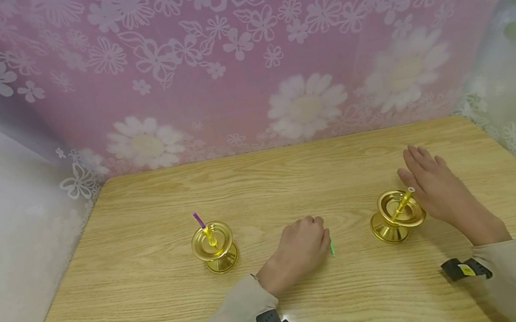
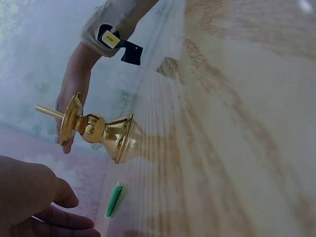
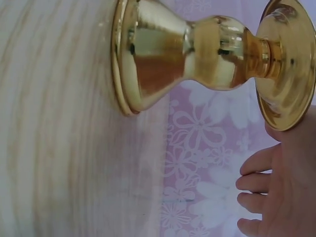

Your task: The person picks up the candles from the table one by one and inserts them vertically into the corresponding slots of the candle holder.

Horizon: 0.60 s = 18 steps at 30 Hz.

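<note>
The green candle (image 2: 114, 200) is lying on the wooden table (image 1: 261, 182), just beside the left hand (image 1: 299, 246), at 3 o'clock from the middle of that hand in the head view. The left hand is gripping nothing: its thumb and fingers are relaxing in a loose bend, and the left wrist view is showing the candle just beyond the fingertips, apart from them. At between 2 and 3 o'clock from the candle, a gold holder (image 1: 391, 226) is standing upright, its dish carrying a yellow tube (image 1: 405, 203) that is pointing toward 1 o'clock in the head view. At 2 o'clock from this holder, the right hand (image 1: 435, 188) is hovering close against the dish, its fingers extending toward 11 o'clock and holding nothing; whether the thumb is touching the rim, I cannot tell. At 9 o'clock from the left hand, well apart from it, a second gold holder (image 1: 219, 254) is standing, bearing a purple candle (image 1: 199, 220) that is leaning toward 11 o'clock. Dark straps are hanging at both beige sleeves (image 1: 233, 318), the right one showing a yellow label (image 1: 466, 270). At 12 o'clock, beyond the table, a pink flowered backdrop (image 1: 226, 77) is rising.
</note>
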Each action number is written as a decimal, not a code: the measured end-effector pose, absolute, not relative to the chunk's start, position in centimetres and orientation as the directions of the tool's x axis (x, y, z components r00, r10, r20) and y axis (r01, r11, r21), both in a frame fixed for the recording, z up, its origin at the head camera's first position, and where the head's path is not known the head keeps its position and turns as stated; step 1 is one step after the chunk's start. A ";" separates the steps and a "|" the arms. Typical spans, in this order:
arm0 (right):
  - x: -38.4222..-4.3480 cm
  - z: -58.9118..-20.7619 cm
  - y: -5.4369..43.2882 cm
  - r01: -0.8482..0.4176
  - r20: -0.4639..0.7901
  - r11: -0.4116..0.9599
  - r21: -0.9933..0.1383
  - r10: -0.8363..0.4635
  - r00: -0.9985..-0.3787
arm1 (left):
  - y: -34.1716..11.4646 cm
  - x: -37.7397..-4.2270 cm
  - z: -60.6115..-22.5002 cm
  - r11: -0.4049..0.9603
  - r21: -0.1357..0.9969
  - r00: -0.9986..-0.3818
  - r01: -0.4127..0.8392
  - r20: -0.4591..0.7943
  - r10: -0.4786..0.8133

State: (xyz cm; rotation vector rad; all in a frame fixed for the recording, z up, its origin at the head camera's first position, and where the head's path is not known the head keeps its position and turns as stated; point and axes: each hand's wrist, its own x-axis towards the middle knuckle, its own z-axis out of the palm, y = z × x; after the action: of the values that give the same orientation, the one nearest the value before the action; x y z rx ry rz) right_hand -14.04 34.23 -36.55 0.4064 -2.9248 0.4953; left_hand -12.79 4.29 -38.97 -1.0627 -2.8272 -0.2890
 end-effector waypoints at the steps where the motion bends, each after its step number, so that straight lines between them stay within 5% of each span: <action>1: -14.0 -36.5 34.2 -0.285 0.172 0.912 -0.295 -0.243 -0.955 | 4.3 -12.8 -39.0 0.737 0.140 -0.750 0.661 0.161 0.642; 18: -14.0 -36.3 33.9 -0.273 0.128 0.944 -0.185 -0.252 -0.959 | 4.7 -13.1 -39.2 0.752 0.144 -0.765 0.643 0.079 0.639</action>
State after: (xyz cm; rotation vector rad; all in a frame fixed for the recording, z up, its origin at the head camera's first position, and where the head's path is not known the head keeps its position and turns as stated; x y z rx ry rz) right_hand -14.01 33.90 -36.28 0.4052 -2.9961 0.3066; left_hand -13.14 4.65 -39.20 -1.0671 -2.9174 -0.2537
